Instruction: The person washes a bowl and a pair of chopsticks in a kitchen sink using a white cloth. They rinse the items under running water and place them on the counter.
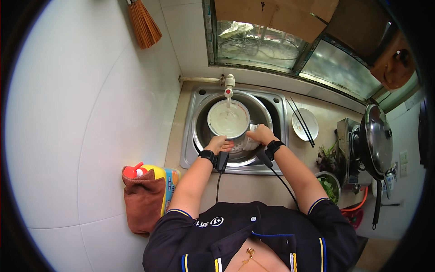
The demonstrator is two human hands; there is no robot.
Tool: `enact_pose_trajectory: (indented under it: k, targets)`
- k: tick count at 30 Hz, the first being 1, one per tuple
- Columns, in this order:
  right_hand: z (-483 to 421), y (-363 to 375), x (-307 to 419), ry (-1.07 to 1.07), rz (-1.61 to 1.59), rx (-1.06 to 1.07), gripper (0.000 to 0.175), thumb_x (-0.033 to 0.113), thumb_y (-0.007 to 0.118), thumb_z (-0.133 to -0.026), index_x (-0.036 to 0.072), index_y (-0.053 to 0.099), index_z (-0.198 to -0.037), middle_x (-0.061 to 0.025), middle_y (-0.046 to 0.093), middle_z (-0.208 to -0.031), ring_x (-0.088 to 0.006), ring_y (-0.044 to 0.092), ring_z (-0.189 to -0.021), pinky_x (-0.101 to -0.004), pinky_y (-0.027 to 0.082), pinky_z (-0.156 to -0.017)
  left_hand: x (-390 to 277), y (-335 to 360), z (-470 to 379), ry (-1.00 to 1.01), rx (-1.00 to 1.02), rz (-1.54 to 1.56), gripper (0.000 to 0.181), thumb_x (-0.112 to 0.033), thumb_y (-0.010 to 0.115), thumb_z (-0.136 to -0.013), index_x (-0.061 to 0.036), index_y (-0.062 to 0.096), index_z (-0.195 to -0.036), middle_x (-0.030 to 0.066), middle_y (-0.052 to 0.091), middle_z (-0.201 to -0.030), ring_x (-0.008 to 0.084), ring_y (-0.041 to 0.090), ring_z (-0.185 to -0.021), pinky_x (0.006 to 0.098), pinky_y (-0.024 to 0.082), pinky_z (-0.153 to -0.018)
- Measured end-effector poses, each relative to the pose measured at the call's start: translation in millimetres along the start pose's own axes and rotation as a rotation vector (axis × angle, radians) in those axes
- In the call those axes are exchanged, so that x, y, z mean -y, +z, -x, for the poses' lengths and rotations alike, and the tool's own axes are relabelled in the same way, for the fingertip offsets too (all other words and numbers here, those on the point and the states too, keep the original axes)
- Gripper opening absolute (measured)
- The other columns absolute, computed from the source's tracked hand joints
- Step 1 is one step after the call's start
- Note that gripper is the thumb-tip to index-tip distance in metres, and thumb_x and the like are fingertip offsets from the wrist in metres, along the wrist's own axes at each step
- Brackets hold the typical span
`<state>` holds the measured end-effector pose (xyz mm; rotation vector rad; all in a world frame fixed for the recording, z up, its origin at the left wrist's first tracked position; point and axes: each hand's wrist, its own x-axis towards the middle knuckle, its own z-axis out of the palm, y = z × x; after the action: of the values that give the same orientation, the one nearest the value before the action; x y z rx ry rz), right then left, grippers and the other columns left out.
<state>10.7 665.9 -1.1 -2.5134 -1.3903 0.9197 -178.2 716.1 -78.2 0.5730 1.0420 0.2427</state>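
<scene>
A large round metal basin (266,110) sits in the stainless steel sink (189,149). Under the faucet (229,91), a white bowl (228,118) with a dark rim and red marks is in the basin; it seems to contain water. My left hand (221,145) is at the bowl's near edge, thumb by the rim and fingers extended just below it; whether it grips the bowl is unclear. My right hand (262,134) grasps a white object (250,142) beside the bowl, partly covered by the fingers, its exact kind unclear.
Right of the sink, black chopsticks (300,120) lie across a white dish (308,131). Farther right are a gas stove (346,153), a lidded pan (378,136) and a bowl of green leaves (327,188). A brown cloth (144,200) hangs at left, below a wall-hung brush (143,25).
</scene>
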Motion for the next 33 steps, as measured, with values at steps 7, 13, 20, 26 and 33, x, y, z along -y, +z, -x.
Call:
enact_pose_trajectory:
  k: [7, 13, 20, 26, 33]
  targets:
    - [-20.8, 4.4, -1.7, 0.148, -0.041, 0.226, 0.024, 0.012, 0.049, -0.068, -0.007, 0.061, -0.077, -0.0178, 0.061, -0.070, -0.0280, 0.058, -0.053, -0.0353, 0.048, -0.048, 8.9, 13.6, 1.6, -0.044, 0.001, -0.472, 0.057, -0.030, 0.047, -0.085, 0.0052, 0.029, -0.125, 0.0282, 0.038, -0.122, 0.0369, 0.047, -0.106, 0.0431, 0.044, -0.082]
    - [1.2, -13.6, 1.7, -0.005, 0.056, 0.254, 0.022, 0.010, 0.047, -0.068, -0.006, 0.062, -0.069, -0.0189, 0.061, -0.066, -0.0293, 0.062, -0.056, -0.0361, 0.050, -0.052, 33.5, 28.9, -16.9, -0.055, 0.106, -0.175, 0.038, -0.020, 0.044, -0.087, 0.0031, 0.040, -0.116, 0.0198, 0.048, -0.112, 0.0326, 0.051, -0.099, 0.0464, 0.045, -0.081]
    - [38.7, -41.9, -16.2, -0.107, -0.132, 0.091, 0.026, 0.008, 0.048, -0.070, -0.012, 0.054, -0.085, -0.0239, 0.059, -0.070, -0.0297, 0.061, -0.054, -0.0354, 0.051, -0.052, 15.2, 63.3, 18.3, 0.200, 0.088, -0.188, 0.033, -0.014, 0.044, -0.085, 0.0039, 0.043, -0.113, 0.0166, 0.052, -0.105, 0.0269, 0.055, -0.094, 0.0419, 0.053, -0.066]
    - [29.8, 3.7, -31.9, -0.343, -0.615, -0.315, 0.031, 0.002, 0.044, -0.072, -0.004, 0.045, -0.102, -0.0230, 0.058, -0.080, -0.0276, 0.061, -0.072, -0.0343, 0.051, -0.053, 20.4, 67.1, -0.6, 0.443, -0.139, -0.063, 0.031, -0.006, 0.046, -0.079, 0.0048, 0.045, -0.109, 0.0164, 0.055, -0.097, 0.0259, 0.058, -0.087, 0.0386, 0.052, -0.068]
    - [20.0, 47.9, -11.2, -0.078, -1.554, 0.031, 0.036, -0.001, 0.045, -0.075, 0.002, 0.039, -0.110, -0.0114, 0.052, -0.100, -0.0229, 0.058, -0.079, -0.0362, 0.054, -0.058, 22.5, 83.7, 3.4, 0.524, -0.132, 0.235, 0.032, 0.001, 0.047, -0.075, 0.0012, 0.048, -0.107, 0.0116, 0.056, -0.098, 0.0224, 0.058, -0.079, 0.0324, 0.050, -0.066]
